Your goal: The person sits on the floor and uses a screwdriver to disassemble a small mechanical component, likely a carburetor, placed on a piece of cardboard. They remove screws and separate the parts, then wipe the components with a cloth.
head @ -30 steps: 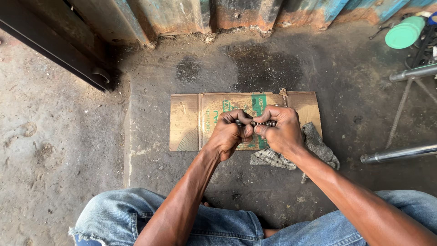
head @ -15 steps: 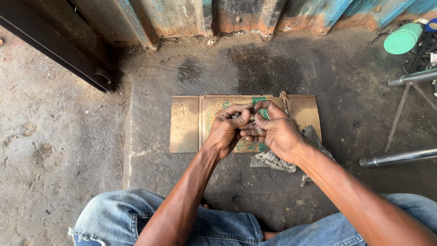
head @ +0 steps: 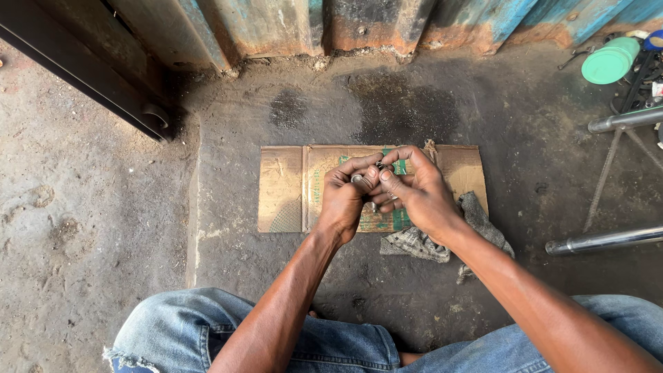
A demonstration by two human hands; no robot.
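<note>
My left hand [head: 345,200] and my right hand [head: 418,193] meet above a flattened piece of brown cardboard [head: 283,190] lying on the dirty concrete floor. Between the fingertips of both hands sits a small grey metal part [head: 367,181], partly hidden by my fingers, so its exact shape is unclear. My left fingers curl around it while my right thumb and forefinger pinch it from the right. A grey checked rag [head: 421,242] lies on the floor just under my right wrist.
Rusty blue-painted metal sheets [head: 276,27] stand at the back. A dark steel beam [head: 90,76] runs at the left. Metal tubes [head: 608,238] and a green cylinder [head: 608,61] are at the right. My jeans-clad knees [head: 228,338] fill the bottom edge.
My hands have shifted slightly and the fingers have regripped the small part; the right hand now pinches it from above right. The camera view has moved a little.
</note>
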